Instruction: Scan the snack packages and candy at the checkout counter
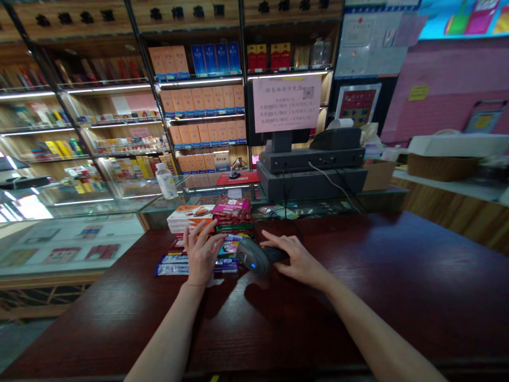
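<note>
My right hand (296, 258) is closed around the handle of a dark barcode scanner (253, 257), and a blue light glows on the scanner's head. Its index finger is stretched out above the handle. To the left, my left hand (202, 255) is held with fingers spread over a group of packaged snacks; whether its fingertips touch them I cannot tell. Blue-and-white snack bars (172, 265) lie beneath it. Beyond it are stacked white-and-orange boxes (191, 216) and a pile of magenta packets (233, 209). A colourful packet (229, 247) shows between the hand and the scanner, partly hidden.
Both arms reach over a dark wooden counter (382, 297). Behind it stand a glass case with a white bottle (166, 181), a red mat with a mouse (234, 174), and a cash register (312, 159) with trailing cables. Stocked shelves (202, 101) line the back wall.
</note>
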Action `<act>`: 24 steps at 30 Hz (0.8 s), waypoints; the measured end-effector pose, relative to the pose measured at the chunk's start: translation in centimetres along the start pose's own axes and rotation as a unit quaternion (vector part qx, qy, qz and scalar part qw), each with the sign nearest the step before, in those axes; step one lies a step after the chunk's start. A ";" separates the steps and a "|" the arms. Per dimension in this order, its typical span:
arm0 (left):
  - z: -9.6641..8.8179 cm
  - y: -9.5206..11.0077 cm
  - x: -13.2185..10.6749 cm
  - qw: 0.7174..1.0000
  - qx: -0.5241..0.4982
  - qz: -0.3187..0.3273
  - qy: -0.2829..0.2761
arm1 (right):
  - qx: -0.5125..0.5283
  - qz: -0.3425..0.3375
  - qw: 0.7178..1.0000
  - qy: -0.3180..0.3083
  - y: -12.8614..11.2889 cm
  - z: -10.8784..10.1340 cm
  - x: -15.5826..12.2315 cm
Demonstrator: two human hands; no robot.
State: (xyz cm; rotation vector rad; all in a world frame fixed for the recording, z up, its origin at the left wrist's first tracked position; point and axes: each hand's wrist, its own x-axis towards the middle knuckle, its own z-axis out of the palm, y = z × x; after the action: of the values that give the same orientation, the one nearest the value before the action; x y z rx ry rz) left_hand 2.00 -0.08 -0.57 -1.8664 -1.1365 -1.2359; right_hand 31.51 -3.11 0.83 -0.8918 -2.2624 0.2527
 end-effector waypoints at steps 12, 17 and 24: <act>-0.1 0.1 0.0 1.000 0.000 -0.002 -0.011 | 0.020 -0.001 1.000 0.008 0.1 0.1 -0.1; -0.2 0.2 0.0 1.000 -0.012 -0.009 -0.010 | 0.021 0.002 1.000 -0.004 0.0 0.0 -0.1; -0.1 0.1 0.0 1.000 -0.005 -0.004 -0.007 | 0.020 0.001 1.000 -0.009 0.0 0.0 -0.1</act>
State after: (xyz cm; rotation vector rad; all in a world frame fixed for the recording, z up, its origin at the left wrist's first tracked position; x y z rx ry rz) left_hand 2.04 -0.24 -0.52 -1.8825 -1.1496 -1.2362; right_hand 31.54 -3.20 0.79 -0.8746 -2.2646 0.3076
